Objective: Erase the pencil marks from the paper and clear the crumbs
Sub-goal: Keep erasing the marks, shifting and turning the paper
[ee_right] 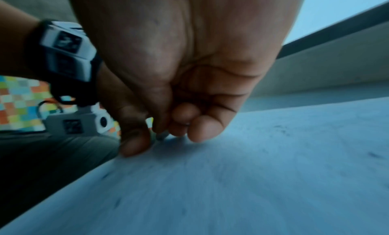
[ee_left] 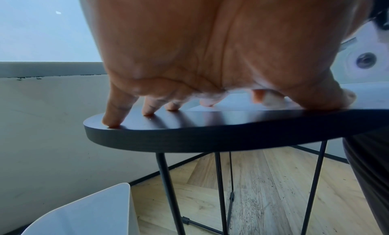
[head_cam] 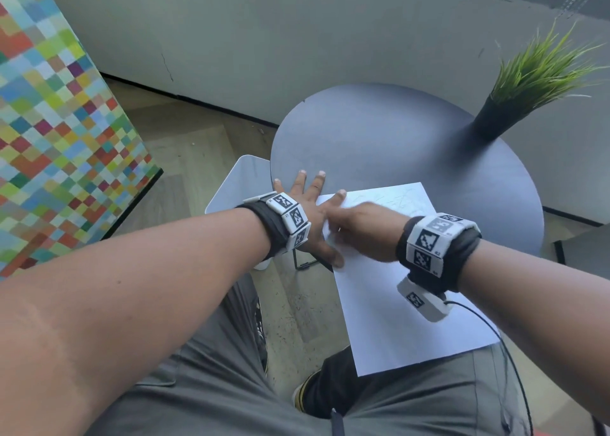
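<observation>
A white sheet of paper [head_cam: 412,303] lies on the round dark table [head_cam: 396,138], its near half hanging over my lap. Faint pencil marks [head_cam: 399,201] show near its far edge. My left hand [head_cam: 313,211] lies flat with fingers spread, its forefinger and thumb pressing the paper's left edge and the other fingers on the tabletop [ee_left: 189,138]. My right hand [head_cam: 359,231] is blurred over the paper's left part, fingers curled. In the right wrist view it [ee_right: 164,138] seems to pinch a small pale eraser [ee_right: 162,135], mostly hidden. Dark crumbs [ee_right: 281,129] dot the paper [ee_right: 252,180].
A potted grass plant [head_cam: 515,105] stands at the table's far right. A white bin [head_cam: 244,178] sits on the floor just left of the table, below my left hand [ee_left: 94,213]. A colourful chequered panel [head_cam: 59,122] stands at the left.
</observation>
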